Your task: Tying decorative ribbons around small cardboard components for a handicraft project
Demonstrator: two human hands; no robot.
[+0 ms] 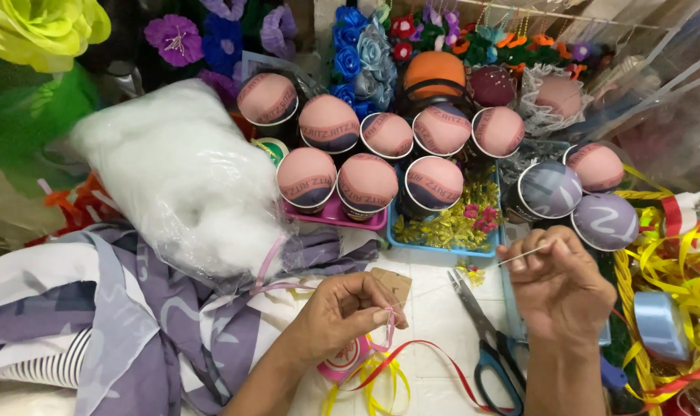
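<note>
Needle (528,252): one, pinched in the closed right hand (558,285), just right of the one pair of scissors (485,347). Left hand (346,312), closed, pinches one pink thread (391,327), left of the scissors.

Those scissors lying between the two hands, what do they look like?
The scissors lie flat on the white table, between the left hand and the right hand. Their silvery metal blades, slightly parted, point up and left; the blue and black plastic handle loops sit near the bottom edge. Neither hand touches them. A red ribbon passes close by the handles.
</note>
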